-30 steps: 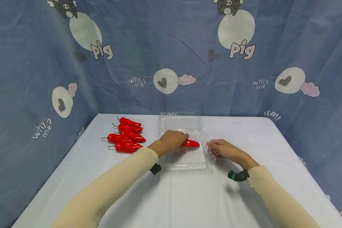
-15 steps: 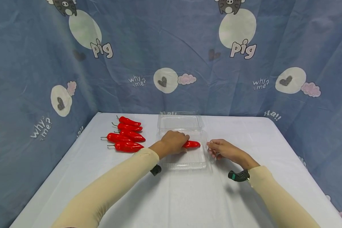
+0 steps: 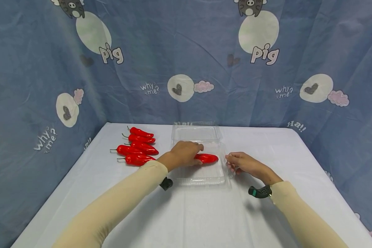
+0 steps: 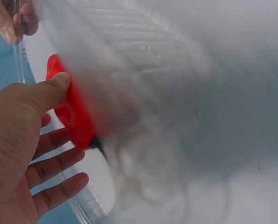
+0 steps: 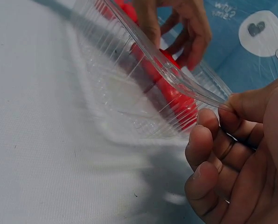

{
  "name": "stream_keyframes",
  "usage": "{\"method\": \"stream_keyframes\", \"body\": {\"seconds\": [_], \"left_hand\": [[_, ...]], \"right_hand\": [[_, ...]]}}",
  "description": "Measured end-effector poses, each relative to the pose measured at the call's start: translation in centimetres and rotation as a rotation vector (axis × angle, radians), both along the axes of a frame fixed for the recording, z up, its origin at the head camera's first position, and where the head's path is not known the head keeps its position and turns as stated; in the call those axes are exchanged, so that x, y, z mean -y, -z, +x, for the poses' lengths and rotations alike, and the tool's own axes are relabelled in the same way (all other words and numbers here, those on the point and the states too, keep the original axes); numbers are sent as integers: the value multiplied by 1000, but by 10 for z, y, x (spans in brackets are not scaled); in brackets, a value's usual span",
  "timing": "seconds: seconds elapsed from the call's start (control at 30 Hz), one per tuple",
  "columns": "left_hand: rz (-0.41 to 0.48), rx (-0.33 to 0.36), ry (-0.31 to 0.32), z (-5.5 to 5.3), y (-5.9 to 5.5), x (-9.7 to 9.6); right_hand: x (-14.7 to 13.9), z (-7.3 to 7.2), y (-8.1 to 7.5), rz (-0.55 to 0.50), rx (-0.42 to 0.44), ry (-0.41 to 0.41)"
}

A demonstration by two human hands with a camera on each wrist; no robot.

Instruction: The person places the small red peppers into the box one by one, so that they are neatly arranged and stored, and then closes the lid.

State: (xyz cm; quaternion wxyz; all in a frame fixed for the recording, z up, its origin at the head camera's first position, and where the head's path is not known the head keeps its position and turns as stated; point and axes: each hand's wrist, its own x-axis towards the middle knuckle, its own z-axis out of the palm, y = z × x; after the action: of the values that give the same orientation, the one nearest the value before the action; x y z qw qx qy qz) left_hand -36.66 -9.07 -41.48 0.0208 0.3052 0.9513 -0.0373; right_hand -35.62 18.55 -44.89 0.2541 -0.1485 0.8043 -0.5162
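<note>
– "Blue printed cloth (image 3: 190, 57) walls in the far, left and right sides, and a white tabletop (image 3: 204, 213) spreads before you. What's your left hand (image 3: 185, 153) doing?"

– "You have it low over a clear container (image 3: 201, 180), fingers spread loosely apart from the thumb, a red pepper (image 3: 209, 158) between. On the left wrist view your thumb overlaps the pepper; whether it presses, I can't tell."

– "Where exactly is that pepper?"

– "Inside the container's base, tip toward the right, stem end toward the left near your hand. The lid (image 3: 196, 133) lies folded back on the far side."

– "And your right hand (image 3: 243, 163)?"

– "Clamped on the container's right rim: you pinch the thin plastic edge between thumb and forefinger, your other fingers curled below."

– "What else is beside you?"

– "Five more peppers (image 3: 144, 148), rowed near to far at the container's left, stems pointing left. You wear a dark strap (image 3: 260, 192) on your right wrist."
</note>
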Motion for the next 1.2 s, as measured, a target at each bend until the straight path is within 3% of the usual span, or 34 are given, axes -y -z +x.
{"method": "stream_keyframes", "body": {"seconds": [0.33, 0.77, 1.2], "left_hand": [[134, 88, -30, 0, -15, 23], [175, 10, -92, -1, -30, 72], [166, 12, -163, 5, -28, 129]], "right_hand": [[2, 2, -1, -2, -1, 6], [2, 2, -2, 6, 1, 1], [1, 2, -1, 7, -2, -6]]}}
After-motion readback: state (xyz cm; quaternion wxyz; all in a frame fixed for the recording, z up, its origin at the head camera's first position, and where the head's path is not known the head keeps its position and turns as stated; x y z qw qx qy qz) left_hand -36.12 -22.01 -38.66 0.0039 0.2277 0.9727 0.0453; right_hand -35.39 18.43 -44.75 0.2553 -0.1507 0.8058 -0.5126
